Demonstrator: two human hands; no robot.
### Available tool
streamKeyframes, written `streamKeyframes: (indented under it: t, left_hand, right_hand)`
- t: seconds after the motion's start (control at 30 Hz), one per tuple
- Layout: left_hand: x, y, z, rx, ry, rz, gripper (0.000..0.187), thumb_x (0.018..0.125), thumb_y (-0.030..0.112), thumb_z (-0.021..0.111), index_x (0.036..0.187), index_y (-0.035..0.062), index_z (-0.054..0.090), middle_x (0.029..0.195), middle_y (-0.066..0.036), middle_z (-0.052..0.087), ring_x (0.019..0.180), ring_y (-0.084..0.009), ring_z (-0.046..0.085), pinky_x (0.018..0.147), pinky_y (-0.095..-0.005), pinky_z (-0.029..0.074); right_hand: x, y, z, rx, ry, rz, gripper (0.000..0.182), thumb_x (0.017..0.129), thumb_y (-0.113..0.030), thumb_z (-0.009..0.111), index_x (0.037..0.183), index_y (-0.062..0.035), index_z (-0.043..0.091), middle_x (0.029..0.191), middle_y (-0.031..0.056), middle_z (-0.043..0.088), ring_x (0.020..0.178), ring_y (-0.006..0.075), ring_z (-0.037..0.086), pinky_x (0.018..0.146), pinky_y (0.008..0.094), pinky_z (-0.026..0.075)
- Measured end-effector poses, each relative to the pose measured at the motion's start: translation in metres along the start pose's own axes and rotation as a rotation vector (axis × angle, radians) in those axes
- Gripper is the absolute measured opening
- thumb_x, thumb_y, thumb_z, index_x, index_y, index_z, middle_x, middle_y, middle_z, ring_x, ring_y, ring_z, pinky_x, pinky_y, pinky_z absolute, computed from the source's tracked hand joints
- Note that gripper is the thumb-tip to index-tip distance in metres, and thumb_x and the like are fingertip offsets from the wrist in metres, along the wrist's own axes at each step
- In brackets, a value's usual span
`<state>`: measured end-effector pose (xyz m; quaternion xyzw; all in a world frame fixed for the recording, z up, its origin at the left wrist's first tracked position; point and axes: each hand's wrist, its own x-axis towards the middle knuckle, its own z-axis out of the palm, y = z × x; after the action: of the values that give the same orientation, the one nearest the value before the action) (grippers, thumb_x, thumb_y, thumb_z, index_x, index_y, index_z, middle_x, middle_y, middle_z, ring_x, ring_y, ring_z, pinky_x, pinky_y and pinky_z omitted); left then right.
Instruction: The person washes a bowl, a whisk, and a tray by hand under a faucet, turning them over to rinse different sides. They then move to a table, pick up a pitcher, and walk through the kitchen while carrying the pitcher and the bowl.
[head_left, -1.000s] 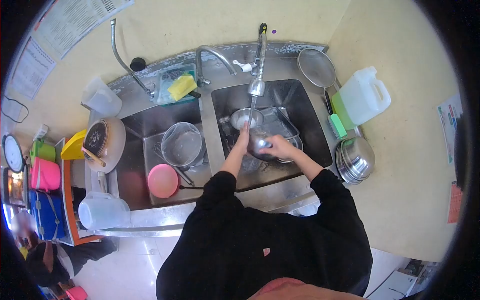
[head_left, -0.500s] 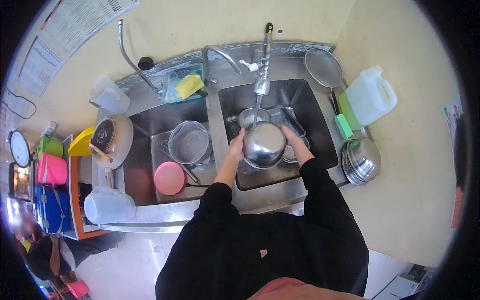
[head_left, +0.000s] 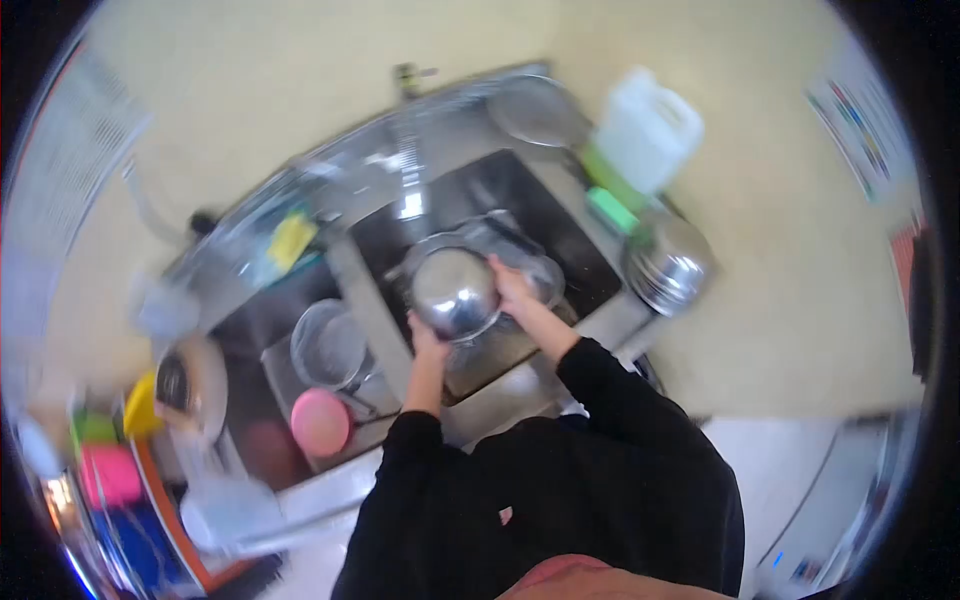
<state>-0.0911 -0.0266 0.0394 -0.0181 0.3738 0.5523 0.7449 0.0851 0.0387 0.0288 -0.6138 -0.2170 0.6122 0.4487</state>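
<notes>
An upside-down shiny metal bowl (head_left: 452,292) is held over the right sink basin (head_left: 590,268). My left hand (head_left: 428,337) grips its lower left rim, and my right hand (head_left: 512,288) grips its right side. Beneath and behind the bowl lie other metal dishes (head_left: 543,278), blurred and partly covered. Above it hangs the spray faucet (head_left: 411,190); motion blur hides whether water runs.
In the left basin lie a clear round container (head_left: 330,345) and a pink bowl (head_left: 321,422). A yellow sponge (head_left: 292,240) sits behind. To the right stand a jug of green liquid (head_left: 645,135), a green brush (head_left: 612,210) and stacked metal bowls (head_left: 668,265).
My view has turned, so the sink appears tilted and shifted left. Both hands still hold the metal bowl, which now appears slightly farther from the faucet head.
</notes>
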Motion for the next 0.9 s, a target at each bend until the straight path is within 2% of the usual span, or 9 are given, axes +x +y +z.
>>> streamKeyframes:
  t: [0.03, 0.1, 0.2, 0.3, 0.33, 0.4, 0.6, 0.67, 0.9]
  left_hand:
    - [0.008, -0.010, -0.005, 0.049, -0.148, -0.042, 0.066, 0.083, 0.059, 0.026, 0.125, 0.0089, 0.035, 0.127, -0.010, 0.035, 0.112, -0.0281, 0.037, 0.092, -0.0472, 0.029]
    - [0.015, -0.017, 0.003, 0.294, 0.237, -0.303, 0.051, 0.085, 0.051, 0.031, 0.112, 0.0106, 0.046, 0.108, -0.009, 0.049, 0.098, -0.0241, 0.047, 0.083, -0.0429, 0.038]
    - [0.063, -0.025, -0.004, 0.364, 0.160, -0.169, 0.031, 0.085, 0.034, 0.032, 0.092, 0.0106, 0.051, 0.078, -0.004, 0.051, 0.065, -0.0181, 0.050, 0.056, -0.0321, 0.043]
    - [0.082, -0.016, 0.011, 0.324, -0.026, 0.002, 0.016, 0.080, 0.020, 0.034, 0.079, 0.0111, 0.047, 0.057, 0.002, 0.038, 0.042, -0.0118, 0.034, 0.035, -0.0238, 0.026]
    - [0.081, -0.022, 0.026, 0.274, -0.024, -0.014, 0.013, 0.078, 0.018, 0.036, 0.078, 0.0107, 0.047, 0.056, 0.002, 0.036, 0.040, -0.0110, 0.031, 0.034, -0.0235, 0.022]
    - [0.060, -0.044, 0.082, 0.169, -0.017, -0.049, 0.009, 0.076, 0.014, 0.039, 0.075, 0.0098, 0.047, 0.053, 0.003, 0.032, 0.037, -0.0094, 0.024, 0.031, -0.0230, 0.015]
    - [0.011, -0.179, 0.219, 0.782, -0.564, -0.119, 0.057, 0.085, 0.053, 0.025, 0.112, 0.0080, 0.047, 0.090, -0.009, 0.057, 0.066, -0.0143, 0.051, 0.063, -0.0258, 0.043]
    - [-0.009, -0.216, 0.263, 0.922, -0.680, -0.056, 0.058, 0.085, 0.053, 0.027, 0.128, 0.0135, 0.033, 0.119, -0.013, 0.042, 0.098, -0.0185, 0.047, 0.079, -0.0329, 0.039]
    - [-0.005, -0.283, 0.310, 1.632, -0.638, 0.522, 0.068, 0.083, 0.048, 0.037, 0.136, 0.0177, 0.008, 0.135, -0.023, 0.018, 0.125, -0.0337, 0.018, 0.098, -0.0453, 0.016]
  right_hand:
    - [-0.019, -0.010, -0.003, -0.128, 0.161, -0.176, 0.046, 0.085, -0.042, 0.043, 0.096, 0.0011, 0.057, 0.090, 0.0151, 0.059, 0.083, 0.0214, 0.055, 0.073, 0.0322, 0.044]
    - [-0.061, -0.039, -0.027, -0.333, 0.309, -0.407, 0.044, 0.086, -0.038, 0.043, 0.086, 0.0027, 0.059, 0.080, 0.0172, 0.060, 0.078, 0.0219, 0.056, 0.069, 0.0330, 0.043]
    - [-0.106, -0.088, -0.081, -0.472, 0.328, -0.599, 0.043, 0.086, -0.036, 0.042, 0.079, 0.0025, 0.060, 0.073, 0.0198, 0.060, 0.071, 0.0276, 0.057, 0.070, 0.0368, 0.042]
    - [-0.106, -0.104, -0.196, -1.032, 0.692, -0.903, 0.040, 0.087, -0.033, 0.040, 0.076, 0.0019, 0.056, 0.068, 0.0171, 0.056, 0.063, 0.0201, 0.053, 0.060, 0.0354, 0.041]
    - [-0.126, -0.125, -0.220, -0.303, 0.615, -0.413, 0.036, 0.087, -0.034, 0.039, 0.080, -0.0011, 0.054, 0.068, 0.0133, 0.056, 0.069, 0.0199, 0.054, 0.062, 0.0376, 0.041]
    - [-0.122, -0.134, -0.287, 0.382, 0.404, -0.427, 0.038, 0.085, -0.039, 0.041, 0.097, -0.0044, 0.052, 0.088, 0.0109, 0.057, 0.083, 0.0212, 0.054, 0.074, 0.0382, 0.043]
    - [-0.124, -0.203, -0.344, 0.528, 0.378, -0.470, 0.046, 0.080, -0.048, 0.047, 0.103, -0.0094, 0.054, 0.099, 0.0057, 0.058, 0.089, 0.0194, 0.054, 0.080, 0.0335, 0.043]
    - [-0.096, -0.205, -0.367, 0.486, 0.373, -0.415, 0.047, 0.080, -0.049, 0.048, 0.104, -0.0095, 0.054, 0.102, 0.0056, 0.057, 0.091, 0.0191, 0.054, 0.082, 0.0341, 0.042]
    - [-0.054, -0.217, -0.397, -0.007, 0.558, -0.140, 0.059, 0.074, -0.049, 0.056, 0.110, -0.0024, 0.049, 0.109, 0.0129, 0.050, 0.089, 0.0286, 0.052, 0.070, 0.0399, 0.048]
